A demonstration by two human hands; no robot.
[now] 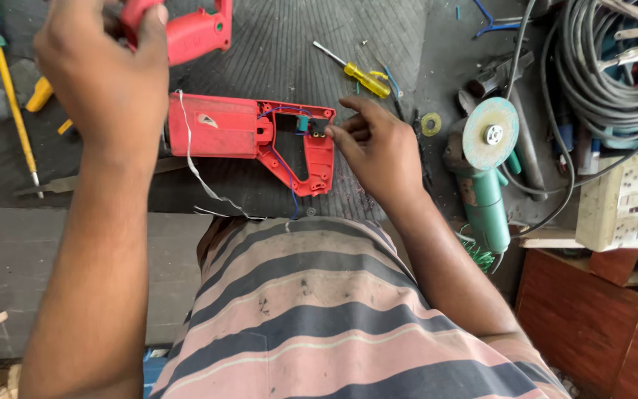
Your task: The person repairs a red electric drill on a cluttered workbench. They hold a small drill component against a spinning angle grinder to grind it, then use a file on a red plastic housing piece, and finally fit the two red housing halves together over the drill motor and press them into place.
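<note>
1. Striped cloth in pink and grey fills the bottom of the view, closest to the lens, on the person's body.
2. Left hand is raised at the upper left, fingers wrapped around one red housing half, lifted clear of the mat.
3. Right hand has its fingertips pinched narrowly at the small switch seated in the handle of the other red housing half.
4. That open shell lies flat on the dark ribbed mat, just beyond the person's body; it acts as the only container here, holding the switch and thin blue wires, with a white cord trailing across it.
5. Counted: two red shell halves, one held and one lying.
6. Two yellow-handled screwdrivers: a short one just beyond the right hand, a long one at the far left.
7. One green angle grinder lies right of the right hand.
8. One coil of grey cable and one white socket board sit at the far right.
</note>
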